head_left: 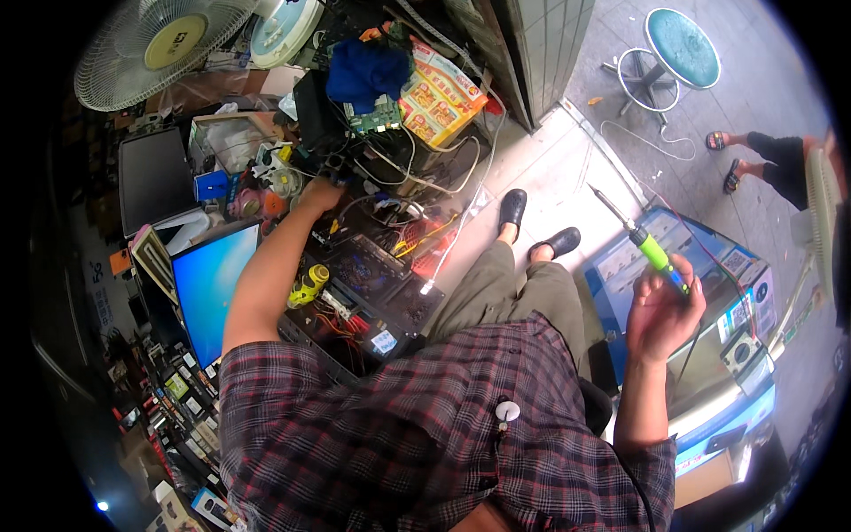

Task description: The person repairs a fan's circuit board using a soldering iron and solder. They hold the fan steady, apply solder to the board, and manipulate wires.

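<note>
Right hand (660,310) closed on green soldering iron (651,251), tip up and away — left hand (321,192) among wires (417,182), grip hidden, cannot tell.

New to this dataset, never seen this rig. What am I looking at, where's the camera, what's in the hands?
No machine here: a person works bare-handed, filmed by one fisheye camera on their head looking down, so edges bend. The right hand holds a green-handled soldering iron raised, tip pointing away. The left hand reaches into tangled wires by an opened computer case; whether its grip holds anything is unclear. Around it: a lit monitor, a yellow tool, a desk fan. Another person's sandalled feet show at the upper right.
</note>
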`<state>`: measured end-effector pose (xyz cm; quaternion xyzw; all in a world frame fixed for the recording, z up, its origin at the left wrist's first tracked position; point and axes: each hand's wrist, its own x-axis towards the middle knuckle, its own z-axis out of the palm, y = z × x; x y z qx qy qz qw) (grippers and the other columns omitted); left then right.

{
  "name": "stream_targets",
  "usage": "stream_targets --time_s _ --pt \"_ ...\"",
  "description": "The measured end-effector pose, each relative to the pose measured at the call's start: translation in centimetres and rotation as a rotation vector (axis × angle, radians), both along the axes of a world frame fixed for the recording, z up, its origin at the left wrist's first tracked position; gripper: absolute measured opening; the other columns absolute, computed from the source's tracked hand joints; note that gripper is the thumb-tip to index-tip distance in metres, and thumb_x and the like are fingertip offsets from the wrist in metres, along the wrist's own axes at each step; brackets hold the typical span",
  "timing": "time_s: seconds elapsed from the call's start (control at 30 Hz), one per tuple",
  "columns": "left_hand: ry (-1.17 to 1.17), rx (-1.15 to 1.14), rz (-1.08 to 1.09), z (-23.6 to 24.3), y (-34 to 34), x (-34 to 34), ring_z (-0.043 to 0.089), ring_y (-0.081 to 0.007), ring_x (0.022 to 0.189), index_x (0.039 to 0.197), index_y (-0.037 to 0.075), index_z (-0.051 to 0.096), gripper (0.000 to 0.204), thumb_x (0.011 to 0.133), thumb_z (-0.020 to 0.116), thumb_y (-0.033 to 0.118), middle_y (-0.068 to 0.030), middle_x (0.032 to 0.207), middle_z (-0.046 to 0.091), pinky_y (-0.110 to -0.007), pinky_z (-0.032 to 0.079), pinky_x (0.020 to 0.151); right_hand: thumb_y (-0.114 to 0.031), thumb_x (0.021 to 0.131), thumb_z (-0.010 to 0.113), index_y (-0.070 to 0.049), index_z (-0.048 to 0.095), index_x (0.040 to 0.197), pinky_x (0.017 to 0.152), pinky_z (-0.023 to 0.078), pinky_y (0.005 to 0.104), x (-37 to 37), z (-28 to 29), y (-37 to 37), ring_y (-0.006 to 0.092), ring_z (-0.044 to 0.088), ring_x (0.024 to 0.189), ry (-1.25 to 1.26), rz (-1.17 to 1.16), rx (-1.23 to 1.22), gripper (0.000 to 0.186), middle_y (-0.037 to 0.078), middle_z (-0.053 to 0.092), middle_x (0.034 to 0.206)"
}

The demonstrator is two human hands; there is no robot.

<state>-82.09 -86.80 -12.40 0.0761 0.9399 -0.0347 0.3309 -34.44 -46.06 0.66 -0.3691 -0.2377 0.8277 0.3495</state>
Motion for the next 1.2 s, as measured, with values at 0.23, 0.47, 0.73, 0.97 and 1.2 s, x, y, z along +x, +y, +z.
stream_targets --time_s 0.23,0.47,0.73,0.97,1.2 --pt "-0.102 0.036 -0.792 2.8 5.0 2.2 0.069 -0.0358 0.097 0.109 0.012 0.074 0.024 0.093 0.062 0.025 -0.0149 0.103 0.073 -0.048 0.055 0.085 -0.037 0.101 0.050 -0.004 0.056 0.113 0.070 0.041 0.0279 -1.0 -0.3 -0.2 0.0162 0.051 0.082 0.091 0.095 0.006 0.036 0.003 0.054 0.095" --pt "-0.167 0.055 -1.008 1.9 5.6 0.9 0.069 -0.0351 0.096 0.106 0.010 0.072 0.022 0.092 0.065 0.026 -0.0133 0.103 0.072 -0.048 0.054 0.083 -0.036 0.101 0.051 -0.004 0.056 0.114 0.071 0.041 0.0287 -1.5 -0.3 -0.6 0.0157 0.050 0.083 0.078 0.063 0.003 0.036 0.001 0.054 0.100" --pt "-0.136 0.175 -1.307 0.2 3.7 -0.8 0.068 -0.0282 0.097 0.097 0.012 0.071 0.014 0.087 0.062 0.017 -0.0067 0.097 0.067 -0.041 0.055 0.084 -0.041 0.102 0.045 0.000 0.058 0.118 0.065 0.041 0.0282 -2.3 -1.2 -1.0 0.0182 0.051 0.076 -0.011 -0.005 -0.011 0.046 0.006 0.054 0.087" --pt "-0.105 0.148 -1.394 -1.3 3.3 -0.7 0.067 -0.0261 0.100 0.097 0.013 0.068 0.016 0.084 0.059 0.015 -0.0057 0.100 0.067 -0.039 0.054 0.086 -0.043 0.102 0.042 0.001 0.059 0.121 0.062 0.041 0.0278 -2.8 -1.8 -1.0 0.0201 0.051 0.072 -0.044 -0.055 -0.017 0.051 0.008 0.054 0.079" --pt "-0.128 0.092 -1.415 -2.3 3.1 -0.9 0.067 -0.0259 0.103 0.096 0.013 0.066 0.013 0.085 0.058 0.014 -0.0054 0.102 0.067 -0.038 0.053 0.089 -0.044 0.102 0.042 0.001 0.059 0.122 0.064 0.042 0.0282 -3.1 -2.8 -1.0 0.0203 0.050 0.075 0.005 -0.001 -0.046 0.051 0.009 0.054 0.080"
